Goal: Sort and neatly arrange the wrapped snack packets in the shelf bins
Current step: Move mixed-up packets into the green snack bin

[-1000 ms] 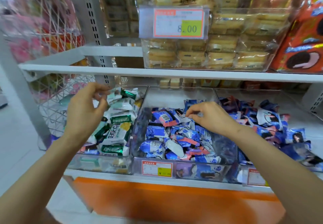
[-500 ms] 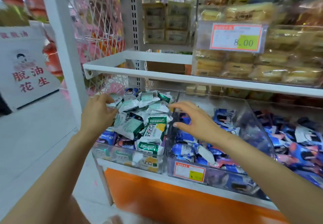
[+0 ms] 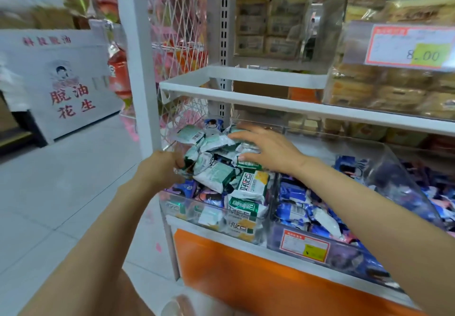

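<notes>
A clear left bin [image 3: 187, 211] is heaped with green-and-white snack packets [image 3: 216, 175], with a few blue ones low at its front. My left hand [image 3: 160, 170] is at the bin's left edge, fingers curled round a green-and-white packet [image 3: 187, 165]. My right hand [image 3: 268, 147] lies flat, fingers straight, on top of the heap's far side. The middle bin [image 3: 305, 244] to the right holds blue-and-pink packets [image 3: 300, 214].
A white shelf [image 3: 246, 91] hangs just above the bins, with a clear box of wrapped cakes [image 3: 394, 94] and an 8.00 price tag [image 3: 408, 47]. A white post [image 3: 140, 69] and wire mesh stand at the left. The orange base panel [image 3: 246, 273] is below; an aisle floor is left.
The view has swung left. My right hand left the blue packets in the middle bin and now lies on the green-and-white heap. My left hand has dropped to the left bin's edge.
</notes>
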Action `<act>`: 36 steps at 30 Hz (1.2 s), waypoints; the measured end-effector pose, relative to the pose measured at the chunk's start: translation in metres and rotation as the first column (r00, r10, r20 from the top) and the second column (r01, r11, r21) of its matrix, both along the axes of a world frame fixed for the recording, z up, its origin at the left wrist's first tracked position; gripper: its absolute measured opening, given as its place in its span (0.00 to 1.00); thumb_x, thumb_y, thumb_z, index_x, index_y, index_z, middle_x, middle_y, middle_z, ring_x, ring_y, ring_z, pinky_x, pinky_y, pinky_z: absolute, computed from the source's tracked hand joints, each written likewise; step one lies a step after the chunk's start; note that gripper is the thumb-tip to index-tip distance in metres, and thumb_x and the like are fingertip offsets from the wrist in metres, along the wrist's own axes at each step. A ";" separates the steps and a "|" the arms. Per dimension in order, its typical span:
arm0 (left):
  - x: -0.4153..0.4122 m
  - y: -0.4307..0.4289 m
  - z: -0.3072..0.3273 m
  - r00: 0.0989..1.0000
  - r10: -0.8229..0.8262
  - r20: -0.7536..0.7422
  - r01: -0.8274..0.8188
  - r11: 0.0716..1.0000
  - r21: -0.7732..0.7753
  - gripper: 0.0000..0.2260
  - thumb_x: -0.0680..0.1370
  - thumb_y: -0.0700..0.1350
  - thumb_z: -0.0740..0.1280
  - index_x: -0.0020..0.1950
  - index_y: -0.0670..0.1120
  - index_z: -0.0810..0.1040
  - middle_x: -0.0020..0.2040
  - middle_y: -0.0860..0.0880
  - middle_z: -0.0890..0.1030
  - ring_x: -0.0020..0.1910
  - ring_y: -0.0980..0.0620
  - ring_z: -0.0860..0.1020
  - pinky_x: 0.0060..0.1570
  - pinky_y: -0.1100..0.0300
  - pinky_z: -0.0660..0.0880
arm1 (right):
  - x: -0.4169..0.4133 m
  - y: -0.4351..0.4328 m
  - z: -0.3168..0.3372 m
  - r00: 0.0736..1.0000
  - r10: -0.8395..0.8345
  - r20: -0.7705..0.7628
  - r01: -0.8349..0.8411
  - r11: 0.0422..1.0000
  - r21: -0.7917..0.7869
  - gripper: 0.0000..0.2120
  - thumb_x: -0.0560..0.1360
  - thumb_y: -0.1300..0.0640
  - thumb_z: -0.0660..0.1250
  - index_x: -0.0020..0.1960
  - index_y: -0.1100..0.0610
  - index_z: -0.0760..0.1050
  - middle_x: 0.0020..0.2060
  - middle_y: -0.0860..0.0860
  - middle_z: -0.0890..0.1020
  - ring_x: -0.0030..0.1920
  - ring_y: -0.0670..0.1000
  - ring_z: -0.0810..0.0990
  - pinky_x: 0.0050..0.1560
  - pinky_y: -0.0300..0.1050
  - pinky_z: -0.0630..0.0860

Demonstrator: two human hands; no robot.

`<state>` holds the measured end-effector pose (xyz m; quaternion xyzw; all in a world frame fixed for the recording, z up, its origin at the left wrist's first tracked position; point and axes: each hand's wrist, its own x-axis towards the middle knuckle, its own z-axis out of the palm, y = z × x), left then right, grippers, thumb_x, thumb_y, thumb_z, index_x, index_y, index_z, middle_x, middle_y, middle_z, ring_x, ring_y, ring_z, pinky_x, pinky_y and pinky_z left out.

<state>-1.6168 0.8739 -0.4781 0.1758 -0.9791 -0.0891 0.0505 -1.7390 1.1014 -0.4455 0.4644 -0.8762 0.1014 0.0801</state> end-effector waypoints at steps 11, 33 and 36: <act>0.000 0.004 -0.010 0.976 -0.117 0.187 0.163 0.953 -0.255 0.16 0.74 0.48 0.69 0.61 0.49 0.76 0.60 0.47 0.74 0.62 0.45 0.68 0.57 0.56 0.67 | 0.012 0.014 -0.015 0.999 0.031 -0.043 -0.034 0.995 -0.091 0.28 0.75 0.44 0.66 0.72 0.41 0.61 0.75 0.46 0.58 0.74 0.50 0.58 0.71 0.52 0.57; 0.023 0.076 0.039 0.751 -0.371 -0.546 0.555 0.804 0.216 0.15 0.67 0.46 0.76 0.48 0.54 0.74 0.46 0.64 0.74 0.39 0.66 0.69 0.38 0.74 0.65 | 0.078 0.034 -0.013 0.979 0.072 0.193 0.038 0.860 -0.510 0.15 0.70 0.46 0.71 0.54 0.47 0.75 0.45 0.47 0.77 0.46 0.47 0.73 0.46 0.41 0.67; 0.022 0.057 0.033 0.761 -0.309 -0.570 0.513 0.824 0.239 0.14 0.69 0.47 0.74 0.51 0.53 0.73 0.52 0.59 0.75 0.41 0.63 0.71 0.40 0.73 0.65 | 0.077 0.048 -0.009 0.969 0.059 0.240 0.085 0.832 -0.548 0.12 0.70 0.49 0.72 0.51 0.44 0.72 0.44 0.46 0.78 0.43 0.43 0.73 0.44 0.41 0.67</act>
